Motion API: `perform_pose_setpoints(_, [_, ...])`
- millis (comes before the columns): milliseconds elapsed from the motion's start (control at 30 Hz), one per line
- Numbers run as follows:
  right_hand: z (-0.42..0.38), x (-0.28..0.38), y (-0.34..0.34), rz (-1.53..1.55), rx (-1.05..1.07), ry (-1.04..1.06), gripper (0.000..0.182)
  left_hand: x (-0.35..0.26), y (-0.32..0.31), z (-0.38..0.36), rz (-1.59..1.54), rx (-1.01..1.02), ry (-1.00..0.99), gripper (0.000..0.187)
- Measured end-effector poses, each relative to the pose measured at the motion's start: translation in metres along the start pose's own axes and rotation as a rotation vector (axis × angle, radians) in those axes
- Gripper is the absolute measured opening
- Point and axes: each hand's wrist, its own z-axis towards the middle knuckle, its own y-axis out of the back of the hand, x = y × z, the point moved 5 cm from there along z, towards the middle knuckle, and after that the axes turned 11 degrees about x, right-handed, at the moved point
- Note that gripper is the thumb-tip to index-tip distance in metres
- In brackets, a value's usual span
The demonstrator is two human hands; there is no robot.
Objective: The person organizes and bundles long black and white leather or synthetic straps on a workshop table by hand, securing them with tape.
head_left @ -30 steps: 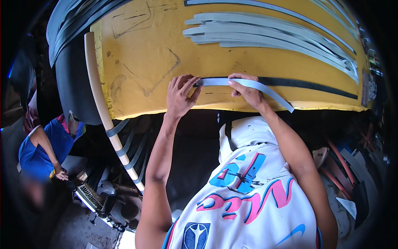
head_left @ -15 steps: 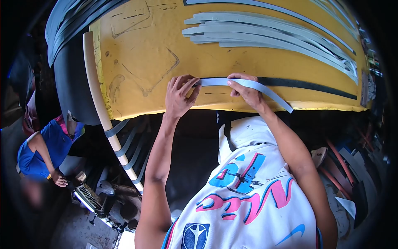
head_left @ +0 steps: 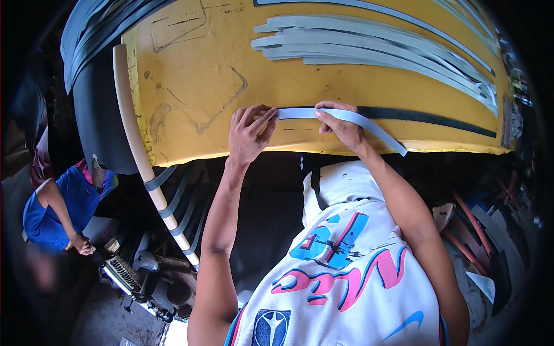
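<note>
A pale, light-blue strip (head_left: 297, 113) runs between my two hands, over a dark strip (head_left: 427, 116) lying along the near part of the yellow table (head_left: 196, 144). My left hand (head_left: 250, 131) pinches the left end of the pale strip, its fingertips close together at the dark strip's end. My right hand (head_left: 341, 124) grips the pale strip farther right, thumb on top and fingers behind. Past that hand the strip's loose end curves down to the right, near the table's front edge. The dark strip under my hands is partly hidden.
A stack of pale strips (head_left: 358, 43) lies farther back on the table. A long pole (head_left: 138, 127) with dark bands leans at the left edge. Black sheets (head_left: 101, 115) hang beyond it. At lower left, a person in a blue shirt (head_left: 63, 205) holds a metal tool.
Both hands keep their grip on the pale strip and have barely moved. The whole view has shifted very slightly.
</note>
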Motion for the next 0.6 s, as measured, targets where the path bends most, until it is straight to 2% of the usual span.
perform_pose_setpoints(433, [-0.005,0.005,0.008,0.105,0.013,-0.028,0.028,-0.004,0.000,-0.001,0.075,-0.040,-0.038,0.023])
perform_pose_setpoints(500, [-0.013,-0.010,0.018,0.512,-0.106,-0.104,0.026,-0.005,0.001,-0.001,0.080,-0.044,-0.037,0.023])
perform_pose_setpoints(533, [-0.017,-0.015,0.023,0.621,-0.097,-0.108,0.025,-0.005,0.001,-0.001,0.083,-0.047,-0.038,0.023])
perform_pose_setpoints(600, [-0.030,-0.016,0.031,0.609,-0.122,-0.104,0.025,-0.004,0.000,-0.001,0.079,-0.044,-0.036,0.023])
